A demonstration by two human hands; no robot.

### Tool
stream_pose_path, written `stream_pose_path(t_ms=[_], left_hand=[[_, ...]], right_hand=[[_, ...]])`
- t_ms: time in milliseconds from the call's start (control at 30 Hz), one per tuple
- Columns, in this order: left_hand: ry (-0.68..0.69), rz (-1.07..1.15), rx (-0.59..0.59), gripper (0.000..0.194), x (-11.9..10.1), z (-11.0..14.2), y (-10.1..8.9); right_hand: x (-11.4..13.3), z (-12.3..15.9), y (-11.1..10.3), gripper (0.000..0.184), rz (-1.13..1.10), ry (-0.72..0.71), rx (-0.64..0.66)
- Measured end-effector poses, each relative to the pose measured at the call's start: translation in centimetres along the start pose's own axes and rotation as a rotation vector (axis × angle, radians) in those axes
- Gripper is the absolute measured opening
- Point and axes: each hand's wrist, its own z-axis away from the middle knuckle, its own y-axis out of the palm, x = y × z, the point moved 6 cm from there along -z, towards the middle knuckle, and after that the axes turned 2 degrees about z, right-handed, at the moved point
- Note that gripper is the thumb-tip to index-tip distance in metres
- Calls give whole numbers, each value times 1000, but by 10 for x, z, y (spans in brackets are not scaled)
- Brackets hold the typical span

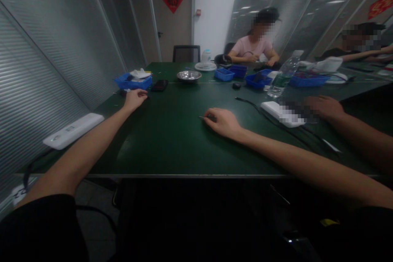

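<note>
My left hand [135, 100] is at the far left of the green table [166, 139], just in front of a blue bin [133, 82]. Its fingers are pinched together, with a small dark thing at their tips that I cannot make out. Nearer the middle, my right hand [223, 122] rests low over the tabletop, its fingers curled round a slim tool with a dark body [211, 118]. A thin metal tip sticks out of it to the left. Most of that tool is hidden by the fingers.
A black phone [160, 85] and a steel bowl [189, 76] lie beyond my hands. White power banks lie left [75, 130] and right [281, 114], with cables. Another person's hand [327, 107] is at the right, near a water bottle [284, 75]. More blue bins [224, 75] stand farther back.
</note>
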Motion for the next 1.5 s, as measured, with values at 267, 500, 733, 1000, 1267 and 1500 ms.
stream_pose_path(t_ms=[267, 500, 733, 1000, 1267, 1500], left_hand=[[-99, 22, 38, 26, 10, -3, 0], [-142, 88, 92, 35, 23, -10, 10], [-170, 116, 105, 35, 22, -8, 9], [-150, 104, 104, 32, 19, -6, 12], [-111, 86, 120, 31, 16, -6, 13], [-109, 72, 117, 28, 5, 0, 11]], right_hand=[[-1, -1, 1, 25, 7, 1, 5], [1, 0, 0, 25, 9, 1, -1], [1, 0, 0, 24, 3, -7, 1], [0, -1, 1, 25, 21, -2, 2], [0, 0, 0, 25, 15, -7, 5], [-1, -1, 1, 24, 31, -1, -11]])
